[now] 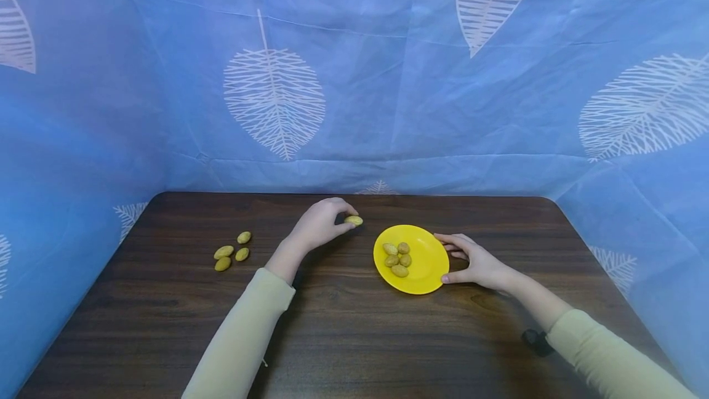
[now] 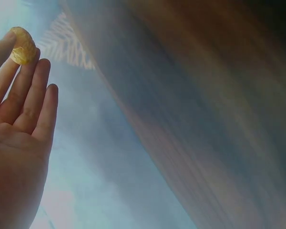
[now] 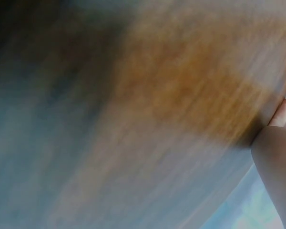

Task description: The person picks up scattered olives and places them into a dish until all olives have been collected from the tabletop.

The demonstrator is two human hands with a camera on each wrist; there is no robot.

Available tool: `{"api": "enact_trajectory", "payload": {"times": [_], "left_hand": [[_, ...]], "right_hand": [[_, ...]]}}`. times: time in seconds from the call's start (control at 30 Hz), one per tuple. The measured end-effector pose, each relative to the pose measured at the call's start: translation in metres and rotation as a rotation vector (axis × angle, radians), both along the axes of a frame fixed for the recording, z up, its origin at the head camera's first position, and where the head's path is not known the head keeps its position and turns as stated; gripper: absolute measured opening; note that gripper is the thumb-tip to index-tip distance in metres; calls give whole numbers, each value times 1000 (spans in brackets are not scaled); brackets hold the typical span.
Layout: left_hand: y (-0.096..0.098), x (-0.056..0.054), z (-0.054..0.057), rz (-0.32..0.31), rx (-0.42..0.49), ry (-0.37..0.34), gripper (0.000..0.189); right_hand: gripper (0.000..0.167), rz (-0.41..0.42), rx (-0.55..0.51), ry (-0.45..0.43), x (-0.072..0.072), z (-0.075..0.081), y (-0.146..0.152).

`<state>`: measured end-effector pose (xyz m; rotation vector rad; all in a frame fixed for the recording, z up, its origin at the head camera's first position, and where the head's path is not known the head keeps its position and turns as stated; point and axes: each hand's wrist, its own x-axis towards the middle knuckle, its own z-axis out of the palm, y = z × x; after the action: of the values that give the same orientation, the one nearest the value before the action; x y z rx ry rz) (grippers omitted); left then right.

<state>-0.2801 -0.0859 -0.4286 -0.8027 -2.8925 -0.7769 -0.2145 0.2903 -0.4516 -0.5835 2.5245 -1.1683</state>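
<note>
My left hand point(image 1: 322, 224) pinches a small yellow, wrinkled oval piece point(image 1: 354, 220) between thumb and fingertips, just left of a round yellow plate point(image 1: 429, 263). Close up in the left wrist view, the piece point(image 2: 23, 46) has a creased surface; its exact kind cannot be told. On the plate's left half lie several similar yellow-brown oval pieces point(image 1: 400, 271). My right hand point(image 1: 480, 265) holds the plate's right rim between its thumb and fingers. In the right wrist view, only part of that hand point(image 3: 276, 138) shows at the right edge.
Several more yellow oval pieces point(image 1: 224, 252) lie in a loose group on the left of the dark wooden table point(image 1: 354, 337). A blue cloth point(image 1: 354, 97) with white leaf prints hangs behind the table and at its sides.
</note>
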Motion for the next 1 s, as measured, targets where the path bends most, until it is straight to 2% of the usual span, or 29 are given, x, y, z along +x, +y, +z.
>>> {"api": "enact_trajectory", "payload": {"times": [0.5,1.0], "left_hand": [[43,1,2,-90,-29,-36,25],[70,3,1,-193,-122,-37,24]], "right_hand": [[87,1,1,3,0,-1,2],[86,6,8,2,-1,0,0]]}}
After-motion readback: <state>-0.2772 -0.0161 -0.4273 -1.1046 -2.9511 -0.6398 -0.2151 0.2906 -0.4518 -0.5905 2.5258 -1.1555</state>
